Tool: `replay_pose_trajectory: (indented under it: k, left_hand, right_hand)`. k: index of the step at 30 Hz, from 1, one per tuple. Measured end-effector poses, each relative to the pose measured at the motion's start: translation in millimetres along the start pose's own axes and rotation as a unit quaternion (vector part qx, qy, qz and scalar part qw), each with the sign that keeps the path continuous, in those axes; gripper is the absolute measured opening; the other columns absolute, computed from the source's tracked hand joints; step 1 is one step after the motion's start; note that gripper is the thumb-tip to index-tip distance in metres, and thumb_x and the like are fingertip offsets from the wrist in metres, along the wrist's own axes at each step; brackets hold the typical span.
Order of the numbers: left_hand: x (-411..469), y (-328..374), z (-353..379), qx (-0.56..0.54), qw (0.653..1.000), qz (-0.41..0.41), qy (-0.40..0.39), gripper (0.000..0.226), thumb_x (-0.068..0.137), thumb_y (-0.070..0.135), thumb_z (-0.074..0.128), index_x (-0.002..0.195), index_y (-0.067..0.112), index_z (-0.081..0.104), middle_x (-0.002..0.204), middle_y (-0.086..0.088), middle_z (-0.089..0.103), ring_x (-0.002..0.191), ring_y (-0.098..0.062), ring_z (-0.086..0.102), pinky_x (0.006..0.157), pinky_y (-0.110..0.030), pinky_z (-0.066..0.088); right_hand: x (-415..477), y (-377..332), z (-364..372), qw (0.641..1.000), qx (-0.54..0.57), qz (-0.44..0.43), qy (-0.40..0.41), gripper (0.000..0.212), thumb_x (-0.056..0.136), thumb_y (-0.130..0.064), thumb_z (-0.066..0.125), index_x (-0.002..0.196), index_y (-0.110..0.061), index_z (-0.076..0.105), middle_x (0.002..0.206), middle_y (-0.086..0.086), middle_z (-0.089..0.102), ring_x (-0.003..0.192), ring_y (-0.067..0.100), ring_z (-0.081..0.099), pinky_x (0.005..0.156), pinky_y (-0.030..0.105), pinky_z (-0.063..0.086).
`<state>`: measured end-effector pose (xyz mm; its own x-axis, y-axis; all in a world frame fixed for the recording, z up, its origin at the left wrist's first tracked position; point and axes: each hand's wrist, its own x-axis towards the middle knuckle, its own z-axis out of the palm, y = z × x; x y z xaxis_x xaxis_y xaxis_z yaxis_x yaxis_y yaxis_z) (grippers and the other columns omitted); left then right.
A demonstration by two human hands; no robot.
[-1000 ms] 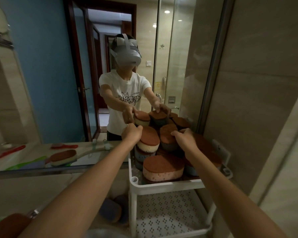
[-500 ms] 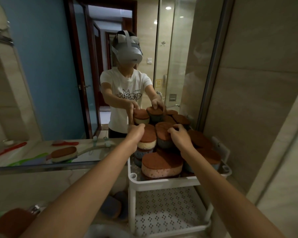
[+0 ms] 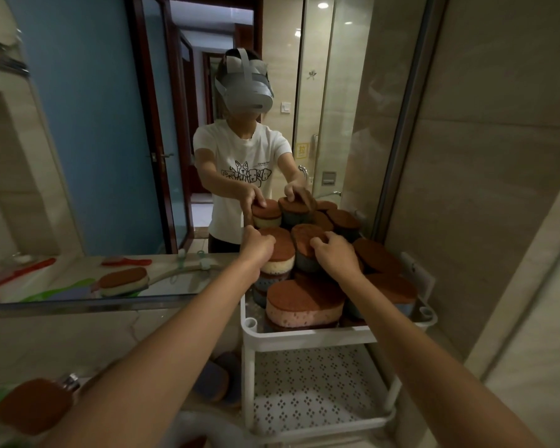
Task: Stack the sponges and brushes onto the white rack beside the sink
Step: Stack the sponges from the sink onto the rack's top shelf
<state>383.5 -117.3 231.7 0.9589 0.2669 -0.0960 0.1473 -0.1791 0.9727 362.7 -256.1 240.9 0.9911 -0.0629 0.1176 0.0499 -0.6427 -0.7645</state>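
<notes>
Both arms are stretched toward the top shelf of the white rack, which is set at the right against the mirror. The left hand is curled loosely on the cream sponge (whether it is gripped cannot be told). The right hand is spread flat on the grey-blue sponge just beside it. A pink sponge lies nearer. The perforated lower shelf is seen below.
</notes>
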Motion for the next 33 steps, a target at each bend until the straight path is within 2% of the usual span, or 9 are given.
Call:
replay_pose_trajectory:
  k: [2, 4, 6, 12, 19, 25, 27, 30, 33]
  left_hand:
    - [-2.9, 0.2, 0.4, 0.007, 1.000, 0.013, -0.001, 0.058, 0.095, 0.013, 0.043, 0.147, 0.012, 0.018, 0.146, -0.014, 0.038, 0.129, -0.029, 0.044, 0.107, -0.042, 0.040]
    - [-5.2, 0.2, -0.7, 0.011, 1.000, 0.025, -0.001, 0.059, 0.094, 0.013, 0.043, 0.147, 0.014, 0.018, 0.146, -0.014, 0.038, 0.128, -0.029, 0.045, 0.106, -0.040, 0.041]
    - [-6.1, 0.1, -2.4, 0.015, 0.999, 0.031, -0.003, 0.058, 0.095, 0.013, 0.043, 0.147, 0.015, 0.019, 0.147, -0.013, 0.037, 0.128, -0.028, 0.045, 0.103, -0.037, 0.041]
    - [-8.8, 0.9, -3.9, 0.045, 0.998, 0.044, -0.018, 0.050, 0.096, 0.013, 0.039, 0.145, 0.017, 0.029, 0.143, -0.013, 0.042, 0.127, -0.028, 0.046, 0.105, -0.039, 0.041]
    - [-14.4, 9.6, -4.0, 0.116, 0.992, 0.051, -0.028, 0.049, 0.097, 0.015, 0.036, 0.146, 0.016, 0.030, 0.147, -0.013, 0.037, 0.130, -0.028, 0.042, 0.105, -0.037, 0.039]
    - [-29.0, 21.5, -12.0, 0.172, 0.982, 0.073, -0.018, 0.047, 0.097, 0.026, 0.039, 0.143, 0.015, 0.035, 0.145, -0.010, 0.041, 0.130, -0.028, 0.043, 0.101, -0.035, 0.039]
    - [-33.5, 26.3, -15.8, 0.175, 0.980, 0.089, 0.008, 0.036, 0.097, 0.028, 0.039, 0.128, 0.012, 0.050, 0.116, -0.005, 0.058, 0.108, -0.023, 0.054, 0.086, -0.033, 0.042]
    - [-46.2, 30.0, -30.8, 0.170, 0.977, 0.109, 0.071, 0.026, 0.098, 0.021, 0.035, 0.100, 0.007, 0.057, 0.075, 0.001, 0.048, 0.068, -0.013, 0.046, 0.057, -0.027, 0.035]
    - [-67.2, 19.2, -62.2, 0.133, 0.979, 0.112, 0.105, 0.027, 0.095, 0.019, 0.038, 0.092, 0.007, 0.062, 0.095, -0.014, 0.063, 0.090, -0.028, 0.060, 0.076, -0.036, 0.047]
  right_hand:
    - [0.6, 3.4, 1.3, 0.999, -0.034, -0.014, 0.004, 0.036, 0.095, -0.031, 0.040, 0.128, -0.018, 0.044, 0.127, 0.019, 0.046, 0.103, 0.032, 0.053, 0.080, 0.035, 0.043]
    - [-1.0, 5.5, 3.1, 0.996, -0.064, -0.057, 0.007, 0.048, 0.097, -0.028, 0.038, 0.144, -0.026, 0.030, 0.132, 0.018, 0.044, 0.106, 0.037, 0.055, 0.075, 0.033, 0.042]
    - [-0.9, 6.1, 4.7, 0.991, -0.094, -0.097, 0.006, 0.043, 0.097, -0.027, 0.035, 0.139, -0.031, 0.040, 0.126, 0.020, 0.050, 0.099, 0.038, 0.057, 0.066, 0.030, 0.039]
    - [-0.7, -0.9, -0.1, 0.964, -0.242, -0.109, -0.015, 0.040, 0.098, -0.030, 0.030, 0.136, -0.034, 0.044, 0.133, 0.018, 0.041, 0.117, 0.041, 0.043, 0.097, 0.045, 0.039]
    - [-13.3, -21.2, -1.9, 0.912, -0.390, -0.130, -0.016, 0.039, 0.098, -0.023, 0.035, 0.135, -0.019, 0.047, 0.143, 0.016, 0.031, 0.134, 0.035, 0.026, 0.106, 0.050, 0.030]
    - [-23.5, -26.2, -10.6, 0.928, -0.353, -0.115, -0.018, 0.038, 0.098, -0.024, 0.033, 0.132, -0.016, 0.048, 0.142, 0.017, 0.035, 0.134, 0.039, 0.028, 0.113, 0.053, 0.014]
    - [-31.7, -32.1, -13.0, 0.938, -0.322, -0.129, 0.010, 0.037, 0.099, -0.025, 0.031, 0.128, -0.014, 0.050, 0.142, 0.017, 0.036, 0.135, 0.039, 0.026, 0.115, 0.054, 0.008]
    - [-50.4, -40.3, -10.3, 0.946, -0.261, -0.182, 0.062, 0.034, 0.097, -0.022, 0.036, 0.125, -0.011, 0.051, 0.135, 0.016, 0.042, 0.129, 0.038, 0.035, 0.114, 0.049, 0.019]
    - [-77.2, -46.7, 3.5, 0.954, -0.147, -0.248, 0.082, 0.029, 0.092, -0.016, 0.045, 0.118, -0.005, 0.056, 0.124, 0.016, 0.049, 0.114, 0.036, 0.047, 0.095, 0.040, 0.041]
